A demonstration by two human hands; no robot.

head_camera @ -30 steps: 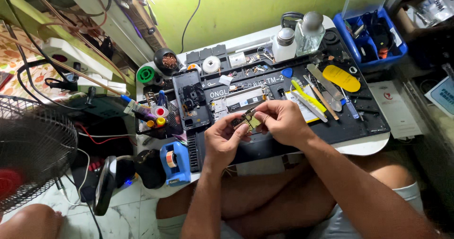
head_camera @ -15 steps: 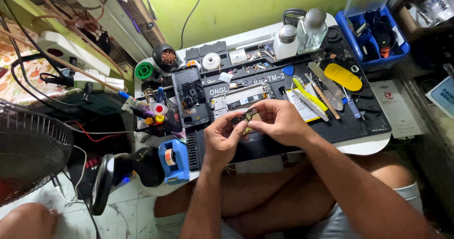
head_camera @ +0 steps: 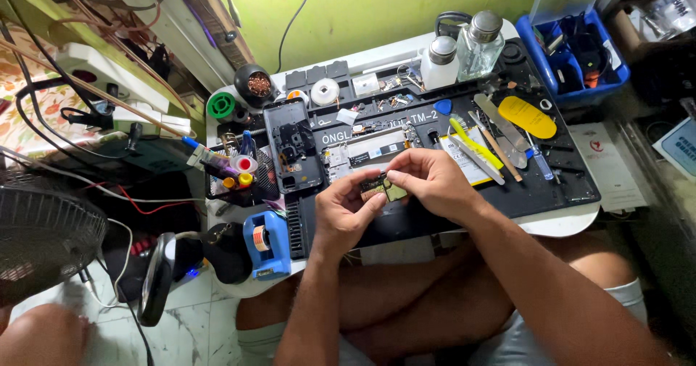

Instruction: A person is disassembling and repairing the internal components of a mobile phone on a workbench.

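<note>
Both hands meet over the bench's (head_camera: 558, 225) near edge: the left hand (head_camera: 346, 210) and right hand (head_camera: 435, 181) each pinch one end of a small board (head_camera: 383, 188) in a tight grip, above the black mat (head_camera: 551, 192). A blue tape dispenser (head_camera: 265, 243) sits at the near left corner. Beyond the hands lies an opened phone (head_camera: 293, 145); tools (head_camera: 500, 138) lie to the right. Two bottles (head_camera: 464, 47) stand at the far edge.
</note>
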